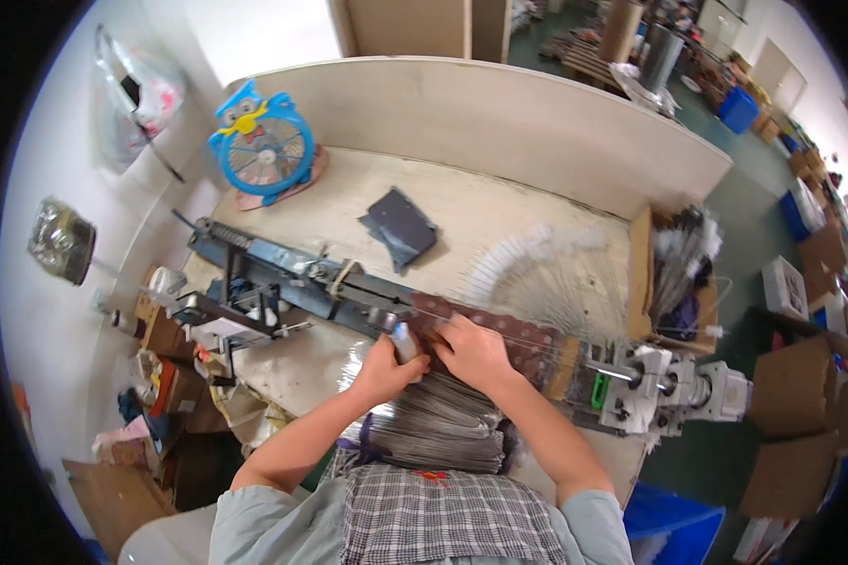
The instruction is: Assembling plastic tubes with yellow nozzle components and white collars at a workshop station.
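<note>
My left hand (384, 373) is closed around a short, pale, handle-like piece (405, 341), beside a metal clamp part of the long bench machine (349, 282). Just right of it, my right hand (473, 352) has its fingers bent down over the near edge of a brown spotted strip (528, 350); whatever its fingertips pinch is hidden. Beneath both wrists lies a thick bundle of thin metal wires (443, 424), close to my checked apron. A fan-shaped spread of thin wires with white ends (518, 259) rests on the table beyond the strip.
A dark folded cloth-like piece (400, 229) and a blue owl-shaped fan (266, 151) sit farther back. At right are a motor unit with a shaft (645, 386) and a cardboard box (641, 273) of wires. A black metal frame (231, 320) stands left. A low panel (499, 118) borders the far side.
</note>
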Motion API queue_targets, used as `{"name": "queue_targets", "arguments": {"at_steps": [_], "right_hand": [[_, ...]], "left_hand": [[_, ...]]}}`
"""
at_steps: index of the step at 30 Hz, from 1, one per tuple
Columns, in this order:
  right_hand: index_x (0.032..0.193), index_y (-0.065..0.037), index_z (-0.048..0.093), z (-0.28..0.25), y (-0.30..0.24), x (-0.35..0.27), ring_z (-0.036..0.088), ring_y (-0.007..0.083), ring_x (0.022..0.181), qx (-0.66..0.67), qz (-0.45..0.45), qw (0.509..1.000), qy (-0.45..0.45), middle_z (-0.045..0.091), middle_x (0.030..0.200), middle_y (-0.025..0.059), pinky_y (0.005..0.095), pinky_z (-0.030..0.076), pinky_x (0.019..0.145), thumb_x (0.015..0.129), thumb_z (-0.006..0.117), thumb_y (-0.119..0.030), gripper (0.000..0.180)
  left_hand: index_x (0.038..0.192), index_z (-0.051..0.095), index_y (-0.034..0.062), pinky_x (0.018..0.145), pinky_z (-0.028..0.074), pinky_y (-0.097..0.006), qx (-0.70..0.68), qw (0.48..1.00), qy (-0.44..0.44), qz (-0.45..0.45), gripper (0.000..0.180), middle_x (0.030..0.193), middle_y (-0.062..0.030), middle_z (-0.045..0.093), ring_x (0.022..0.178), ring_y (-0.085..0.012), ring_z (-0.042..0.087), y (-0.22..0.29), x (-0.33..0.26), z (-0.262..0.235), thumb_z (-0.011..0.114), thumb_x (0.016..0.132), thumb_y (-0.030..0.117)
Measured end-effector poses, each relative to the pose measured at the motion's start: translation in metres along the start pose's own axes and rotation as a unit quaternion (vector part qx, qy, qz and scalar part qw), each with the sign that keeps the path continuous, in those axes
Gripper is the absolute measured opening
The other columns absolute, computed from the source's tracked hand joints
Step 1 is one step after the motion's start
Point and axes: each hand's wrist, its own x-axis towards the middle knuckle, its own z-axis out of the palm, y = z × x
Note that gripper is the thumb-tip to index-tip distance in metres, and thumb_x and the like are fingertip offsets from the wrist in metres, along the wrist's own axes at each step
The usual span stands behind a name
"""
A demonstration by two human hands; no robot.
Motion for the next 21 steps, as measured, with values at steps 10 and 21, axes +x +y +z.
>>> {"name": "queue_targets", "arguments": {"at_steps": [10, 21], "right_hand": [[0.082, -0.006, 0.063, -0.033, -0.011, -0.019, 0.060, 0.0311, 0.069, 0.052, -0.002, 0.998, -0.033, 0.059, 0.078, 0.0107, 0.0382, 0.049, 0.061, 0.077, 0.068, -0.023, 0.019], [0.088, -0.004, 0.064, -0.069, -0.035, -0.017, 0.059, 0.0307, 0.073, 0.049, -0.028, 0.998, -0.041, 0.059, 0.079, 0.0111, 0.0375, 0.048, 0.063, 0.078, 0.066, -0.016, 0.016]], "left_hand": [[0.089, 0.062, 0.0119, 0.062, 0.044, -0.024, -0.454, 0.826, 0.269, -0.198, 0.023, 0.069, 0.0061, 0.056, 0.065, -0.0077, 0.054, -0.057, -0.052, -0.128, 0.062, 0.086, 0.035], [0.084, 0.062, 0.0104, 0.058, 0.042, -0.022, -0.415, 0.835, 0.330, -0.149, 0.011, 0.069, 0.0038, 0.057, 0.061, -0.0071, 0.052, -0.072, -0.041, -0.132, 0.064, 0.084, 0.022]]}}
